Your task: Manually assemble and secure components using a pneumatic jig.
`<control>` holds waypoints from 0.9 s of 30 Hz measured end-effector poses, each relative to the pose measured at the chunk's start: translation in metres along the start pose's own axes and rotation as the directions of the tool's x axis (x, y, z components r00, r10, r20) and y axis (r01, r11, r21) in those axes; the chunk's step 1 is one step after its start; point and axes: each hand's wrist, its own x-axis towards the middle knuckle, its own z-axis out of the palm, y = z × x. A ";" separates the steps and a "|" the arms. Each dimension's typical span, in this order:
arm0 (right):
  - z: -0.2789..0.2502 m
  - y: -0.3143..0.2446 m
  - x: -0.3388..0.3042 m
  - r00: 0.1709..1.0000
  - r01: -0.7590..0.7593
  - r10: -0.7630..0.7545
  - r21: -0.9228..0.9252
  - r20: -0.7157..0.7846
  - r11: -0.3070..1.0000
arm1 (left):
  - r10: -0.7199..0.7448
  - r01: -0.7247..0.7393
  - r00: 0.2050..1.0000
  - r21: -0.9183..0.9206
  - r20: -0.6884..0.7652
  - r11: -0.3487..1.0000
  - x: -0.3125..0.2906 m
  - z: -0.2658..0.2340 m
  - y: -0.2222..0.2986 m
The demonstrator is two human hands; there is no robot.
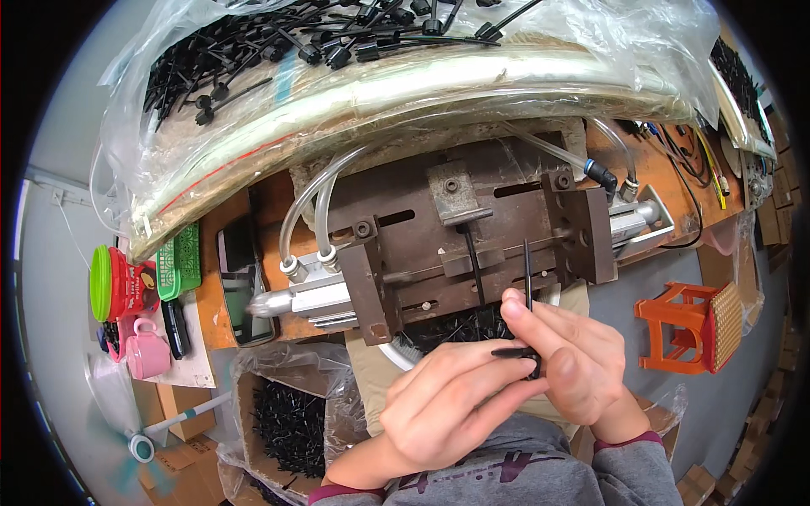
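In front of my body, both hands are closed around small black plastic parts. My right hand [582, 358] pinches a thin black stem [528, 274], which points away from me past the fingertips. Fingers of my left hand [451, 405] grip a short black plastic piece [510, 352] against the right palm. Whether this piece and the stem are one part is hidden by the fingers. Just beyond stands a brown metal fixture [413, 244]. Another black plastic rod [474, 266] lies in its middle, below a grey metal block [456, 190].
Air cylinders [325, 291] with clear hoses flank the fixture. Black stemmed parts [337, 51] lie on plastic film at the back. A phone [240, 287], pink mug [148, 350] and green basket [179, 261] are left. A lined carton [287, 430] holds black pieces; an orange stool [688, 329] stands right.
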 end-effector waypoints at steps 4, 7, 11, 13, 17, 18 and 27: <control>0.004 0.007 -0.004 0.989 -0.145 0.145 0.014 -0.035 0.989 | -0.070 0.069 0.997 0.072 0.015 0.995 -0.005 -0.002 -0.004; -0.004 0.005 -0.002 0.911 -0.405 0.412 0.148 -0.016 0.902 | -0.050 0.037 0.997 0.217 0.054 0.975 -0.009 -0.004 -0.010; -0.012 0.003 0.003 0.843 -0.513 0.536 0.344 0.032 0.786 | -0.009 -0.037 0.991 0.345 0.133 0.938 -0.014 0.009 -0.026; -0.017 -0.006 0.006 0.796 -0.567 0.600 0.438 0.076 0.697 | 0.006 -0.098 0.981 0.468 0.194 0.878 -0.009 0.009 -0.022; -0.025 -0.003 0.004 0.780 -0.601 0.607 0.447 0.150 0.662 | 0.107 -0.246 0.959 0.589 0.261 0.770 -0.004 0.008 -0.029; -0.028 -0.004 0.005 0.760 -0.624 0.627 0.458 0.168 0.633 | 0.097 -0.234 0.961 0.577 0.259 0.783 -0.002 0.007 -0.029; -0.036 -0.010 0.010 0.692 -0.696 0.696 0.433 0.191 0.573 | 0.001 -0.109 0.977 0.494 0.213 0.862 0.004 0.002 -0.020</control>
